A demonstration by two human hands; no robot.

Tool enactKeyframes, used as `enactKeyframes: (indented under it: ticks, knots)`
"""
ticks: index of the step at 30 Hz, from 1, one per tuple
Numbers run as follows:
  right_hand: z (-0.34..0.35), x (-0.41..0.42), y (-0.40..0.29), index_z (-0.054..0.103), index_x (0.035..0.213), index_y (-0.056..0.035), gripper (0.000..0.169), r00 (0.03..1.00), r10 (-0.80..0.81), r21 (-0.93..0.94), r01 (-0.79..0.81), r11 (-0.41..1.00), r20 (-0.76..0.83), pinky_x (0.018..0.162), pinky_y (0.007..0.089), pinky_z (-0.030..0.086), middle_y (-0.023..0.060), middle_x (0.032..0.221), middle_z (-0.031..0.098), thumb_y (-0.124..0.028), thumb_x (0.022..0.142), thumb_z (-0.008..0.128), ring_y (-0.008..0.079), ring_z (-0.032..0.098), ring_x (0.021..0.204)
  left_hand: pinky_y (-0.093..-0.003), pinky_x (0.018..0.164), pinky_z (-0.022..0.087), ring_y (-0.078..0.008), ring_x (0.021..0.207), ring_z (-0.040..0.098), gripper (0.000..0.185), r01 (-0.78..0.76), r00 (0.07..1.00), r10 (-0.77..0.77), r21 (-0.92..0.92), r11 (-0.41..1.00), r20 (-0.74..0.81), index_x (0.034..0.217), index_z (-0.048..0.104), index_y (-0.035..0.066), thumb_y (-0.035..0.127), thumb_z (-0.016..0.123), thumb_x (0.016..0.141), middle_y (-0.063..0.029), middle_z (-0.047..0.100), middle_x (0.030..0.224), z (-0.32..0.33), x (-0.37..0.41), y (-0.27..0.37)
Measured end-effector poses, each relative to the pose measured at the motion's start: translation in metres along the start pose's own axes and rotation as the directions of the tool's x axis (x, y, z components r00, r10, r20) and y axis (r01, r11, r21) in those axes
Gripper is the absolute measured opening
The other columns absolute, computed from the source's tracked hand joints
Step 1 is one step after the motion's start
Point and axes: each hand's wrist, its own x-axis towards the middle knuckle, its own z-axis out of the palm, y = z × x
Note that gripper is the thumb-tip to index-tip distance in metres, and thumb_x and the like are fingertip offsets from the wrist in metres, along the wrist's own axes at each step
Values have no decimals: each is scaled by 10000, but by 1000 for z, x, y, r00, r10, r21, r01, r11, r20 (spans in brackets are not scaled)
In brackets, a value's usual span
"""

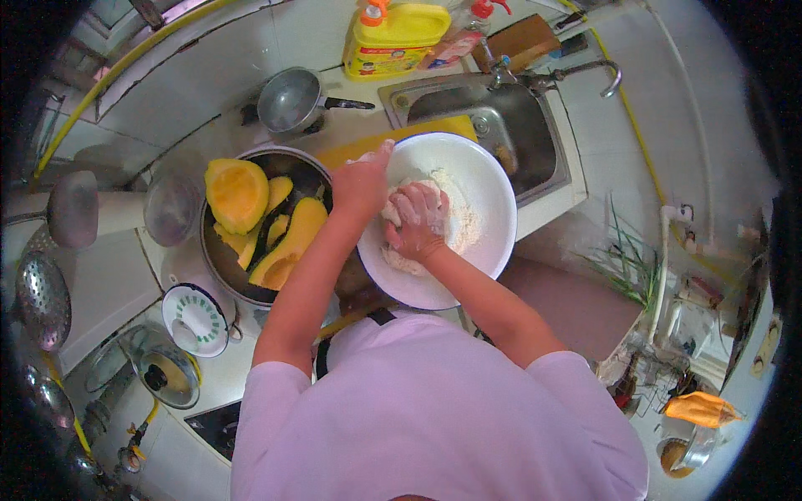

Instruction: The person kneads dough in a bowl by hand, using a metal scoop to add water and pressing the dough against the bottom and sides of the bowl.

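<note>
A white enamel basin (485, 247) with a blue rim stands before me, holding pale dough and loose flour (465, 228). My right hand (416, 219) is inside it, floury, its fingers curled over the lump of dough (401, 262) and pressing on it. At the basin's upper left rim, my left hand (362, 183) grips the edge, with white flour on its thumb and knuckles. The basin's rim under that hand is mostly hidden. To the left, a large metal pot (210, 263) holds pumpkin pieces (237, 195) with yellow-orange flesh, partly behind my left forearm.
Behind the basin lie a yellow board (448, 129) and a steel sink (557, 166) with a faucet (608, 78). A saucepan (289, 100) and a yellow jug (401, 44) stand at the back. An enamel mug (194, 319) and glass lid (166, 376) sit left; green onions (626, 269) are at right.
</note>
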Motion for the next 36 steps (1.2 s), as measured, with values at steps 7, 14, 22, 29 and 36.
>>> enactKeyframes:
  ticks: [7,14,22,29,36]
  knots:
    - [12,45,27,559,1076,-187,438,988,-27,54,19,998,154,994,603,238,88,1104,495,-387,691,615,327,437,1124,-449,667,519,-329,794,663,527,-34,999,32,77,996,23,1336,505,211,170,557,813,-116,674,950,-8,4,3]
    - [7,40,39,563,1081,-130,461,978,-195,146,183,972,71,1032,614,187,109,1116,496,-424,733,636,338,449,1140,-461,709,520,-341,834,665,496,11,1000,-14,119,993,21,1314,509,168,118,537,820,-130,665,958,-11,9,8]
    - [-108,-51,29,601,1095,-103,429,975,-68,124,43,991,210,1068,547,196,144,1208,524,-353,751,659,331,437,1212,-468,799,508,-335,964,637,551,88,987,-98,85,992,128,1385,426,232,248,567,853,-122,651,1104,-5,7,6]
    - [-54,-50,29,632,1090,-144,342,996,78,111,-82,990,43,1046,492,280,150,1148,549,-134,758,549,331,442,1190,-456,792,508,-334,929,646,564,41,998,-45,70,997,53,1376,440,220,214,594,833,-113,658,1092,0,8,1]
    - [-30,-26,40,656,879,-182,208,996,70,142,-62,988,-47,935,493,331,76,1021,574,-165,690,571,317,498,1034,-451,767,511,-337,886,649,523,56,996,-61,90,994,60,1340,494,208,208,602,828,-119,668,1037,-6,8,9]
